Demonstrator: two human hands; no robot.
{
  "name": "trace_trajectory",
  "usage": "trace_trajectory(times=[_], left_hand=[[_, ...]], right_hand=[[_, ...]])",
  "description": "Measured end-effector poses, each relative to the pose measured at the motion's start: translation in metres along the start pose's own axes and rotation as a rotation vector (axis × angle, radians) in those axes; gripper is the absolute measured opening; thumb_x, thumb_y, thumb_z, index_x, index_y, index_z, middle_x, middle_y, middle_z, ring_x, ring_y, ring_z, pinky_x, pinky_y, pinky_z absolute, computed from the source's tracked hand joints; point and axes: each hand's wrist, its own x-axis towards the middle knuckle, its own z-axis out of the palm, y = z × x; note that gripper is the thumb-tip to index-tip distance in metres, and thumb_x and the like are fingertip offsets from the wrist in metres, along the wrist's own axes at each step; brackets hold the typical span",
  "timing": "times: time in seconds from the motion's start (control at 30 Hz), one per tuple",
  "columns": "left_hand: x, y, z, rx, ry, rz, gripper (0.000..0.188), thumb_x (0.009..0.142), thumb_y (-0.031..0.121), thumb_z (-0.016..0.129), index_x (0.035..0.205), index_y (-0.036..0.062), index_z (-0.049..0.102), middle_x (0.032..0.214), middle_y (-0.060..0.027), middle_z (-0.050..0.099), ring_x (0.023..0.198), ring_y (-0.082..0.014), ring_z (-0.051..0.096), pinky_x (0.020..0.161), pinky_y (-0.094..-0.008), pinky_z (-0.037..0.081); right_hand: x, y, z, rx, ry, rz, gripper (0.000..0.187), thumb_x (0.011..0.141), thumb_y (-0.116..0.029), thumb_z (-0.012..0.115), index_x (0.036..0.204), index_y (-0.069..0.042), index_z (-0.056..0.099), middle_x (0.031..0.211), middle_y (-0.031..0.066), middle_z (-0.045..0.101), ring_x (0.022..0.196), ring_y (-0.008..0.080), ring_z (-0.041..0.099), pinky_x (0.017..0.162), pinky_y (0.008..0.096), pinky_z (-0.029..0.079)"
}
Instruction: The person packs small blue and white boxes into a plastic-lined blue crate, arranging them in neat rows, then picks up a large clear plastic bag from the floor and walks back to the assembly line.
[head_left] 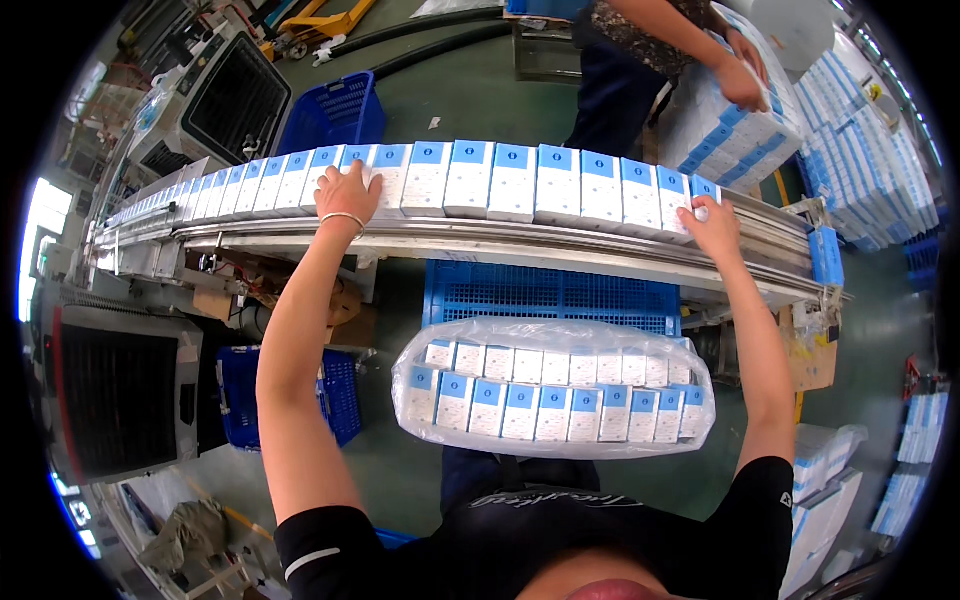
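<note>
A long row of small white-and-blue cartons [513, 185] stands upright, side by side, along the conveyor [480, 236] in front of me. My left hand [348, 194] lies against cartons left of the row's middle, its fingers spread. At the right end of the row, my right hand [714, 230] is closed around the last carton [704, 187], thumb toward its front face. Between my forearms, close to my body, sits a clear plastic bag [405, 400] holding two rows of the same cartons.
Beneath the bag's far side is a blue plastic crate [550, 290]. Blue baskets [335, 112] stand at the left, near machines [235, 95]. Across the conveyor a co-worker [625, 60] handles a wrapped stack of cartons [735, 130]. More stacks [865, 150] stand at the right.
</note>
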Motion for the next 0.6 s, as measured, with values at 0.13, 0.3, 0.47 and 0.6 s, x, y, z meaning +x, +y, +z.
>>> trace_trajectory(times=[0.13, 0.3, 0.47, 0.6], left_hand=[[0.013, 0.048, -0.012, -0.141, -0.281, -0.069, 0.086, 0.069, 0.064, 0.062, 0.137, 0.0167, 0.038, 0.124, -0.0304, 0.044, 0.119, -0.0423, 0.044, 0.095, -0.0462, 0.04], [0.033, 0.076, -0.002, -0.116, -0.479, -0.044, 0.105, 0.06, 0.068, 0.062, 0.145, 0.0174, 0.027, 0.133, -0.0333, 0.038, 0.127, -0.0453, 0.037, 0.102, -0.0467, 0.034], [0.026, 0.098, 0.002, -0.072, -0.489, -0.04, 0.121, 0.054, 0.079, 0.063, 0.146, 0.0118, 0.022, 0.132, -0.0356, 0.036, 0.124, -0.0475, 0.039, 0.101, -0.0505, 0.034], [0.034, 0.07, 0.013, -0.289, -0.446, 0.089, 0.111, 0.058, 0.068, 0.071, 0.143, 0.0084, 0.03, 0.129, -0.037, 0.04, 0.122, -0.0471, 0.042, 0.1, -0.0433, 0.037]], right_hand=[[0.029, 0.039, -0.003, 0.001, -0.158, 0.187, 0.072, 0.068, -0.06, 0.064, 0.121, -0.012, 0.059, 0.125, 0.0258, 0.051, 0.118, 0.0402, 0.046, 0.1, 0.0498, 0.033], [0.052, 0.042, 0.003, -0.009, -0.273, 0.265, 0.093, 0.061, -0.059, 0.069, 0.133, -0.006, 0.045, 0.139, 0.0335, 0.03, 0.128, 0.0436, 0.035, 0.105, 0.0402, 0.032], [0.044, 0.037, -0.009, -0.079, -0.438, 0.293, 0.115, 0.057, -0.066, 0.067, 0.143, -0.004, 0.022, 0.146, 0.0364, 0.007, 0.132, 0.0579, 0.01, 0.108, 0.054, 0.022], [0.041, 0.056, -0.006, -0.147, -0.403, 0.229, 0.118, 0.057, -0.069, 0.067, 0.143, -0.003, 0.023, 0.145, 0.0379, 0.005, 0.133, 0.0564, 0.011, 0.108, 0.0538, 0.021]])
